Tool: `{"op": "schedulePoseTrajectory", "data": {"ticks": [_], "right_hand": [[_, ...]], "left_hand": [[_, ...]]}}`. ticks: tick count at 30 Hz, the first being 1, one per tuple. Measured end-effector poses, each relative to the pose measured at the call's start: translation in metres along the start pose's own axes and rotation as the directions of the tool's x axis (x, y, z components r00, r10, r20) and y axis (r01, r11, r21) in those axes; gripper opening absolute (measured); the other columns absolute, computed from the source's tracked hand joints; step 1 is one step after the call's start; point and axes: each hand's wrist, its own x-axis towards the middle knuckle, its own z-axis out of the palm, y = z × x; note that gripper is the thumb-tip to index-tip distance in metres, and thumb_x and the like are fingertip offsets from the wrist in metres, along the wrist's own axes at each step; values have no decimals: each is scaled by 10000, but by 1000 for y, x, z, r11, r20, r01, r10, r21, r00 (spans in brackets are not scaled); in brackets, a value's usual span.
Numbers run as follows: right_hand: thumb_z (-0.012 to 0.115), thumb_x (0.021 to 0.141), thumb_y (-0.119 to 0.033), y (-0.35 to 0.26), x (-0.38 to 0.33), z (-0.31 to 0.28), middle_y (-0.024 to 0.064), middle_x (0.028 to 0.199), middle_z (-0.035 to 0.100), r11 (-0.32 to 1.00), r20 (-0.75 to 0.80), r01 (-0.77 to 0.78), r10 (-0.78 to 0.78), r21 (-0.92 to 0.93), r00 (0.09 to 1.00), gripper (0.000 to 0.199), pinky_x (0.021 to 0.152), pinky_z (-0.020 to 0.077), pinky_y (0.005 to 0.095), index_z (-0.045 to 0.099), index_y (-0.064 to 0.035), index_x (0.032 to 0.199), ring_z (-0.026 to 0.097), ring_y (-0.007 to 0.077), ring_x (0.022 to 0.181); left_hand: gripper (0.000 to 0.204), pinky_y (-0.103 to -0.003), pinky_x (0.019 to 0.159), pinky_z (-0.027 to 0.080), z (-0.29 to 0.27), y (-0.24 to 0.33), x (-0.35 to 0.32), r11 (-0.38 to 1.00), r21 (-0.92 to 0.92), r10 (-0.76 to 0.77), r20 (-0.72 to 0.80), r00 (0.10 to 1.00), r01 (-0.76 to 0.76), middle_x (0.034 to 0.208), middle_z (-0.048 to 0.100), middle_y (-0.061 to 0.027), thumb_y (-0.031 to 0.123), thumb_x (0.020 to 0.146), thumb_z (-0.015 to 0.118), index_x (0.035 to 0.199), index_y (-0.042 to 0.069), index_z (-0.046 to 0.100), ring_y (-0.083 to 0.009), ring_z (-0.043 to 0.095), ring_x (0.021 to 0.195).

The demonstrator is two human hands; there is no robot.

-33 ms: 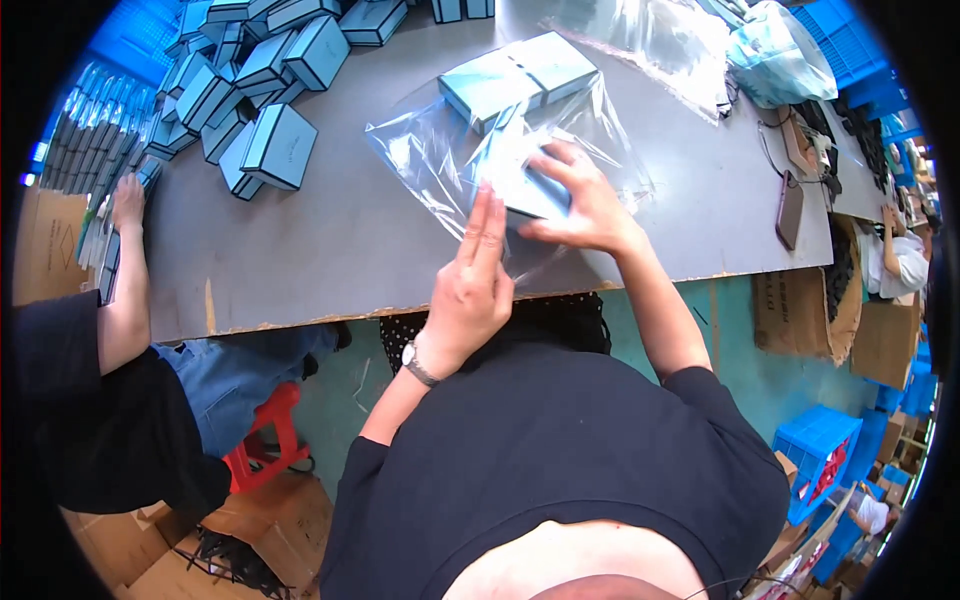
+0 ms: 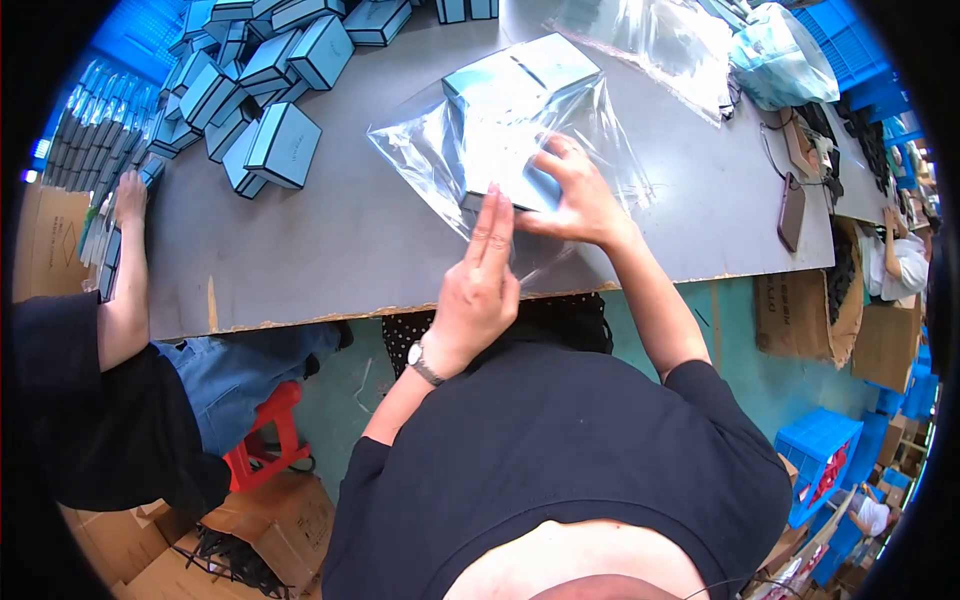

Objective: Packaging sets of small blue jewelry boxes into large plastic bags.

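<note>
A clear plastic bag [image 2: 420, 165] lies spread on the table in front of me, with flat pale-blue boxes with dark edges in it. Two boxes [image 2: 560, 62] sit side by side at its far end. Nearer to me another box [image 2: 500, 165] is washed out by glare. My right hand [image 2: 575, 200] grips its right side, thumb low and fingers over the top. My left hand [image 2: 480, 285], with a watch on the wrist, touches its near edge with two fingers stretched out. Glare and film hide how the boxes meet.
A heap of similar boxes [image 2: 285, 145] covers the table's far left. A co-worker's hand [image 2: 130, 200] is at a stack of wrapped boxes [image 2: 100, 130] there. More clear bags [image 2: 660, 50] lie far right; a phone [image 2: 791, 212] is near the right edge.
The near box has shifted left, so its near edge now shows left of my left fingertips. My left hand has moved slightly to the right.
</note>
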Motion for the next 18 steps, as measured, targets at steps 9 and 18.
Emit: {"op": "schedulePoseTrajectory", "data": {"ticks": [9, 18], "right_hand": [[792, 699, -461, -38, 31, 62, 352, 1389, 413, 953, -225, -151, 91, -264, 970, 752, 1062, 370, 509, 572, -54, 1292, 415, 483, 1292], [702, 821, -256, -16, 4, 51, 125, 886, 623, 967, -14, 158, -164, -198, 986, 218, 773, 513, 432, 633, -83, 934, 622, 344, 902]], "left_hand": [[791, -387, 703, 569, 16, -12, -7, 997, 55, 59, -54, 997, -56, 1561, 293, -188, -131, 739, 503, 1494, 25, 325, -394, 652, 1011], [778, -365, 699, 564, 11, -18, -12, 998, -42, -45, -37, 998, 43, 1511, 384, -188, -119, 737, 506, 1483, 52, 370, -372, 637, 1071]]}}
